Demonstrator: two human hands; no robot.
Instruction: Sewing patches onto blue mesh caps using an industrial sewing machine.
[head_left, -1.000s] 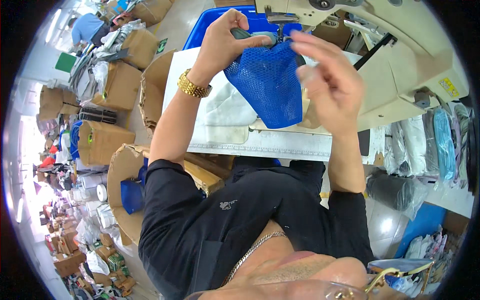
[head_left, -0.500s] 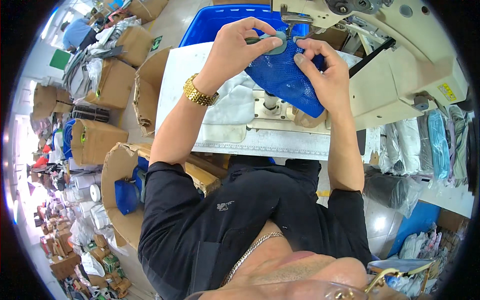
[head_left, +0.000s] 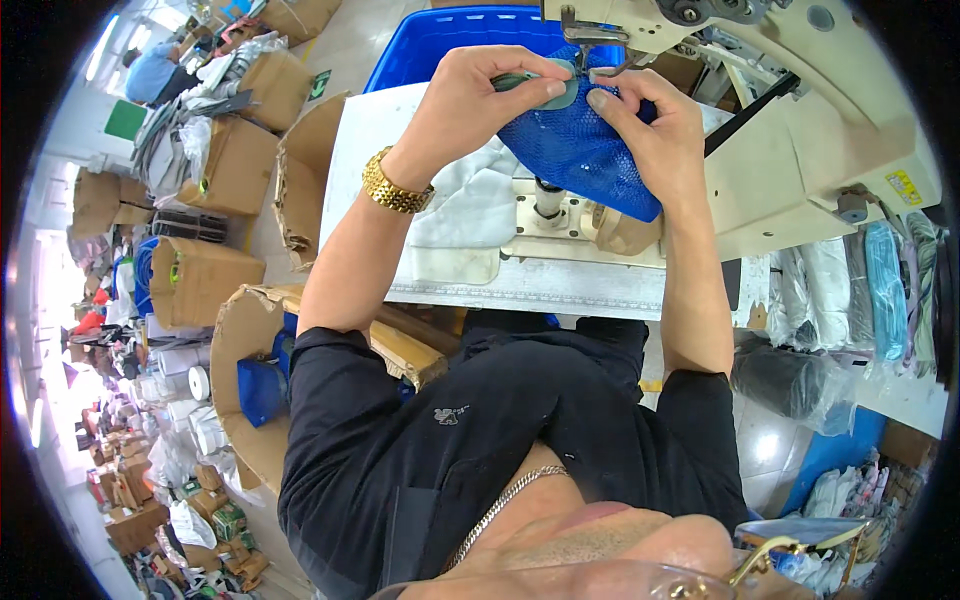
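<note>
Blue mesh fabric (head_left: 585, 150) lies bunched at the needle and presser foot (head_left: 584, 58) of a sewing machine (head_left: 800, 150). Between the thumb and fingers of my left hand (head_left: 468, 95) is a rounded grey-green flat piece (head_left: 562, 97), which rests against the mesh's upper left edge. My right hand (head_left: 662, 135) pinches the mesh just right of the needle, thumb and forefinger together. From there the loose mesh drapes down over the machine's post (head_left: 548, 200). My fingers hide part of the seam area.
White padded material (head_left: 455, 215) lies on the white table (head_left: 580, 285) at left. A blue plastic bin (head_left: 415, 45) stands behind the table. Open cardboard boxes (head_left: 240, 345) crowd the left side; wrapped fabric bundles (head_left: 830, 290) are at right. Another person (head_left: 155, 72) is far left.
The lower corner of the blue mesh has shifted slightly up and to the right. Both hands keep their holds close to the needle, with small finger movements.
</note>
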